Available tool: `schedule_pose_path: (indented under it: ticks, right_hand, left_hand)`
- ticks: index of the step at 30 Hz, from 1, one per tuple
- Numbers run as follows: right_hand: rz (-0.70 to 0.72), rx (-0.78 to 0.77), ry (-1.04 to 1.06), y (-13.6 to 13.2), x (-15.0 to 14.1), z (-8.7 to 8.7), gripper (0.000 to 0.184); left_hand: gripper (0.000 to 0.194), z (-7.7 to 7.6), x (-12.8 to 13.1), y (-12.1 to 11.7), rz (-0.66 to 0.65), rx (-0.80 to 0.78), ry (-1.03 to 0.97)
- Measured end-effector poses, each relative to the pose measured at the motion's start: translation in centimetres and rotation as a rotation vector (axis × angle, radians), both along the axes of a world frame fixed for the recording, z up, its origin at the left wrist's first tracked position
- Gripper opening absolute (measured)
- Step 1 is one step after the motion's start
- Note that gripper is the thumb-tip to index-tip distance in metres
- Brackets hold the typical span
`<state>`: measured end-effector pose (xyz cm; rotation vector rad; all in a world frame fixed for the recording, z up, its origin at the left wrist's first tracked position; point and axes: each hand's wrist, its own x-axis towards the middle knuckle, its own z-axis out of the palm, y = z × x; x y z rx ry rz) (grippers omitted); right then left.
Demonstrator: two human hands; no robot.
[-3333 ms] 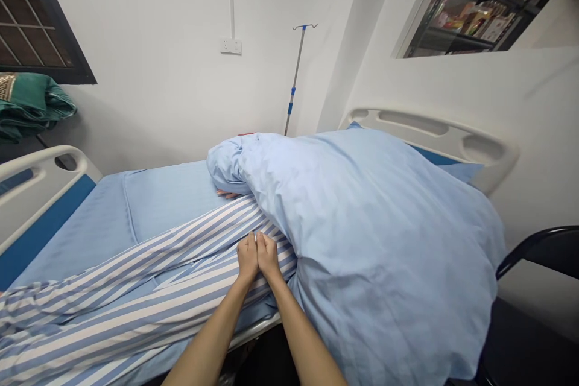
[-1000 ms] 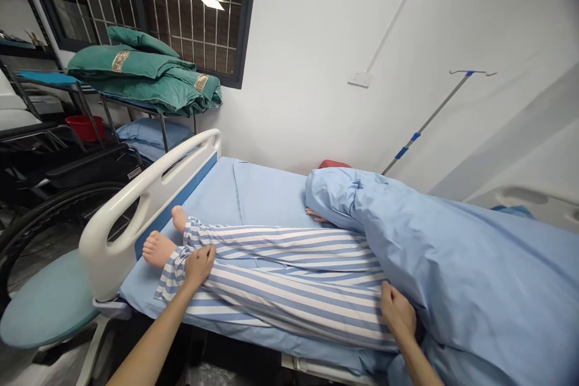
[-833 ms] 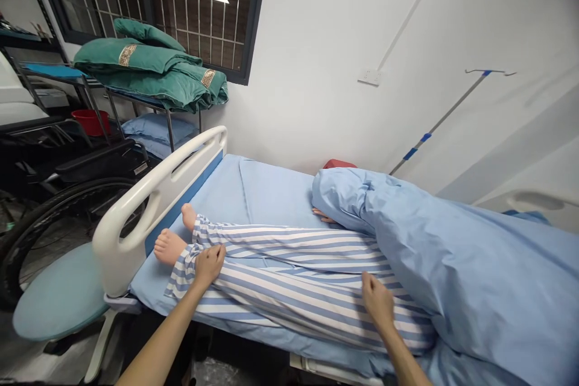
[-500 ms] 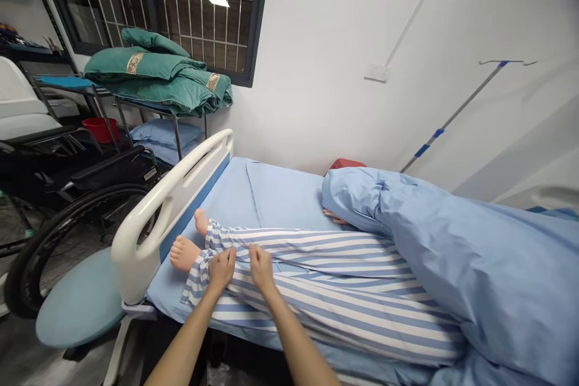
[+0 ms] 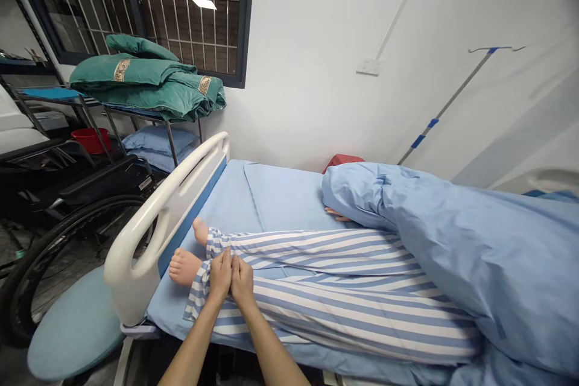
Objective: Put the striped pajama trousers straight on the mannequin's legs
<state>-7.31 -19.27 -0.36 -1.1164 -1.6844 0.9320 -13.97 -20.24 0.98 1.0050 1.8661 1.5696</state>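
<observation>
Striped pyjama trouser leg (image 5: pixel 357 319) runs lengthwise away from the white bed footboard (image 5: pixel 156 223), its cuff (image 5: pixel 195 307) nearest that footboard, the left hand (image 5: pixel 220 274) closer to it than the right hand (image 5: pixel 243 283), both on the cloth, though whether their grip is clenched or merely resting I cannot tell.

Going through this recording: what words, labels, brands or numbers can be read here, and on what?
No legible text anywhere.
Gold patterned band on the folded green padded bedding: ornament, no readable words.
Small pale label on the black wheelchair: too small to read.
</observation>
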Motion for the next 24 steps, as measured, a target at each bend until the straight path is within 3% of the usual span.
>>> schedule_pose_path:
  ticks: [3, 6, 14, 19, 24]
  right_hand:
    - [-0.008, -0.009, 0.04, 0.2, 0.2, -0.2, 0.046]
    - [-0.042, -0.023, 0.065, 0.4, 0.3, -0.3, 0.046]
    - [-0.089, -0.108, 0.13, 1.1, 0.6, 0.4, 0.045]
    - [-0.034, 0.018, -0.013, 1.2, 2.1, 1.5, 0.042]
    - [-0.041, 0.032, -0.01, 0.7, 2.8, 0.6, 0.042]
  left_hand:
    - [0.042, 0.5, 0.9, 0.4, 0.041, 0.076, -0.165]
    - [0.043, -0.3, 1.4, 0.5, 0.088, 0.056, -0.233]
    - [0.043, -2.0, 1.6, 0.3, -0.039, -0.038, 0.133]
    - [0.044, -2.7, 1.8, 0.4, -0.086, -0.097, 0.281]
    - [0.041, -3.1, 1.8, 0.2, -0.097, -0.126, 0.368]
